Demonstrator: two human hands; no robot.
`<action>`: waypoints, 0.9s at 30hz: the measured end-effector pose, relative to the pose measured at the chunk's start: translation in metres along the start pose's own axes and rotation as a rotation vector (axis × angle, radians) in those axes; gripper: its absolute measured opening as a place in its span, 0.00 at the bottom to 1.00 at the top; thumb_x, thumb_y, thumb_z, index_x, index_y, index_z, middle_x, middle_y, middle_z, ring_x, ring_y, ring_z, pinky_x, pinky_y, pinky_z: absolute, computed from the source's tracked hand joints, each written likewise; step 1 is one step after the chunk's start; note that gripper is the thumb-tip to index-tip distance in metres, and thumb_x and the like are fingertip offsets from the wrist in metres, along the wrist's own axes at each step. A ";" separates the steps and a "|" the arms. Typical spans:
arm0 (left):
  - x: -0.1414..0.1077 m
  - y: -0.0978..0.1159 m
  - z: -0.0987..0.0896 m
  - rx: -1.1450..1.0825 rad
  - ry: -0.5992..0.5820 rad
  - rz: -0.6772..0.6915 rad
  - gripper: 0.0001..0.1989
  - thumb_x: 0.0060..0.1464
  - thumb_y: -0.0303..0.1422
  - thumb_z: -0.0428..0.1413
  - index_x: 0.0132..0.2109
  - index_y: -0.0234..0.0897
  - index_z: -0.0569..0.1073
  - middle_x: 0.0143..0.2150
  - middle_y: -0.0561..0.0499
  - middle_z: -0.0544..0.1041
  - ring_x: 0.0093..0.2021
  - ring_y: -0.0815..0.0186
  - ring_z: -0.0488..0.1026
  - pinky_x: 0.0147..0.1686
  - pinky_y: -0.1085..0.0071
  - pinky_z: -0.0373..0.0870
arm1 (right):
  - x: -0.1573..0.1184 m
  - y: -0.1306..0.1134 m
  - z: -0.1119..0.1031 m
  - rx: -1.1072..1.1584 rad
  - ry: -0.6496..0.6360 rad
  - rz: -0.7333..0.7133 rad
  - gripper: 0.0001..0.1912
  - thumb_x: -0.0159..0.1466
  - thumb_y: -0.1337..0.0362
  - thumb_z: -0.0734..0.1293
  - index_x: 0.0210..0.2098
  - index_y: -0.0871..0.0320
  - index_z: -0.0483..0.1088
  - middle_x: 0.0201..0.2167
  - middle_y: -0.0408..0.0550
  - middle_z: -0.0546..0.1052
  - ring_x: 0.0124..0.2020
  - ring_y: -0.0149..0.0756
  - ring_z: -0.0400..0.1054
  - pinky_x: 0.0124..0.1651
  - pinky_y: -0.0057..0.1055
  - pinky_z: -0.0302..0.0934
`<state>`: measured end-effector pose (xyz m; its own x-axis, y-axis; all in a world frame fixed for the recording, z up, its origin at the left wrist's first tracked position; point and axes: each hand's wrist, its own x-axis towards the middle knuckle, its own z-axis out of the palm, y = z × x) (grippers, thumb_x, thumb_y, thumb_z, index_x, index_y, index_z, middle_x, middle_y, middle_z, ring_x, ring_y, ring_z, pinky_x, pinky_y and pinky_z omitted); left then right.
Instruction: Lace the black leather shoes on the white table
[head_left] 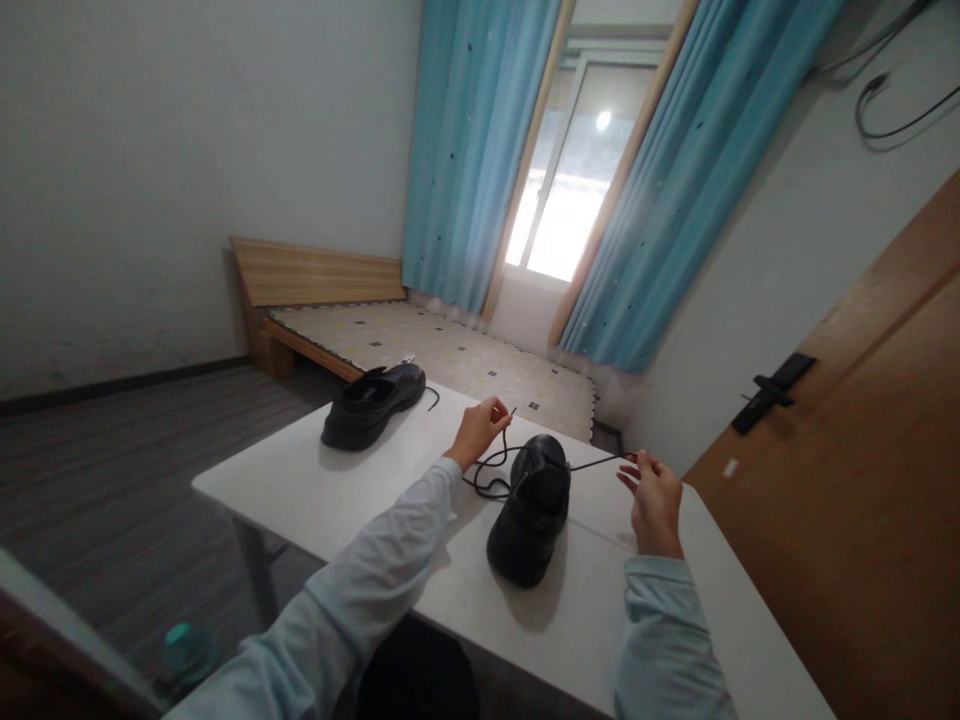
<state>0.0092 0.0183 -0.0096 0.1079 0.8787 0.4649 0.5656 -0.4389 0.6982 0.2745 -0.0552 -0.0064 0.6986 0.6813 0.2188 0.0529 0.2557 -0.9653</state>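
A black shoe rests on the white table between my hands, its heel end toward me. A long black lace runs from it, looped loosely on the left side. My left hand pinches the lace close to one end, left of the shoe's toe. On the right, my right hand holds the other part of the lace between thumb and fingers, and that stretch is pulled nearly straight. The second black shoe stands at the table's far left, with a lace end lying beside it.
The white table spans the foreground. Behind it is a low bed with a wooden headboard, below a window with blue curtains. A wooden door is at the right. A teal-capped container is at lower left.
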 end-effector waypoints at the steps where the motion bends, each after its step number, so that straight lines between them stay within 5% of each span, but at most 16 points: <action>1: -0.001 0.002 0.000 -0.076 0.007 0.017 0.08 0.52 0.34 0.56 0.39 0.35 0.73 0.33 0.49 0.79 0.34 0.67 0.75 0.39 0.73 0.68 | 0.001 -0.003 -0.001 0.042 0.027 -0.047 0.19 0.50 0.49 0.67 0.27 0.57 0.61 0.25 0.39 0.68 0.21 0.25 0.66 0.26 0.27 0.66; 7: -0.002 0.010 0.005 -0.389 -0.032 0.057 0.11 0.50 0.35 0.58 0.41 0.34 0.76 0.37 0.47 0.80 0.36 0.67 0.76 0.39 0.72 0.70 | 0.000 -0.024 -0.013 0.281 0.068 -0.234 0.16 0.56 0.49 0.62 0.32 0.53 0.55 0.31 0.38 0.67 0.23 0.28 0.71 0.35 0.38 0.70; 14: -0.005 0.020 0.011 -0.816 -0.188 0.042 0.17 0.49 0.39 0.58 0.39 0.28 0.75 0.34 0.44 0.79 0.33 0.68 0.75 0.34 0.73 0.72 | -0.014 -0.038 -0.011 0.241 0.111 -0.290 0.15 0.60 0.47 0.58 0.33 0.52 0.52 0.33 0.37 0.68 0.15 0.22 0.63 0.20 0.27 0.63; 21: -0.013 0.031 0.012 -0.910 -0.347 0.037 0.18 0.45 0.39 0.61 0.39 0.27 0.75 0.32 0.46 0.79 0.31 0.70 0.74 0.35 0.73 0.71 | -0.042 -0.038 0.020 0.151 -0.048 -0.370 0.18 0.58 0.47 0.62 0.31 0.55 0.58 0.31 0.39 0.67 0.16 0.20 0.59 0.15 0.20 0.53; 27: -0.018 0.038 0.014 -0.916 -0.423 0.011 0.16 0.42 0.36 0.63 0.37 0.28 0.76 0.31 0.47 0.79 0.32 0.68 0.75 0.35 0.72 0.71 | -0.060 -0.029 0.035 -0.093 -0.278 -0.320 0.20 0.57 0.44 0.63 0.31 0.56 0.62 0.18 0.36 0.64 0.16 0.26 0.60 0.17 0.22 0.52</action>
<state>0.0403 -0.0114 0.0009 0.4910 0.7901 0.3671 -0.2642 -0.2665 0.9269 0.2064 -0.0793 0.0133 0.4183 0.7401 0.5266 0.3084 0.4296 -0.8487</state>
